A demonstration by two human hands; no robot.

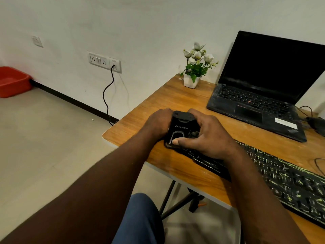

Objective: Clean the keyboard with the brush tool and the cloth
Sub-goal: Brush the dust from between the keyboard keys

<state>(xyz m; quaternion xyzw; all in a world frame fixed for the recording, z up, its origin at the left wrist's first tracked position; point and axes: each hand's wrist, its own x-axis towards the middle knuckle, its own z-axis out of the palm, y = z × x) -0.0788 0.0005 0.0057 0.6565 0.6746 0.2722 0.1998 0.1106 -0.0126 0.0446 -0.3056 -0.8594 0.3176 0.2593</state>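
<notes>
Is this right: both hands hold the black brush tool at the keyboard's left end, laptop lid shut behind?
No: the head view shows the laptop with its lid open. The rest stands: left hand and right hand hold the black brush tool at the left end of the keyboard.

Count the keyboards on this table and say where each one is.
2. One separate black keyboard lies along the table's front right edge, its left end under the right hand. The other is built into the open laptop at the back right.
</notes>
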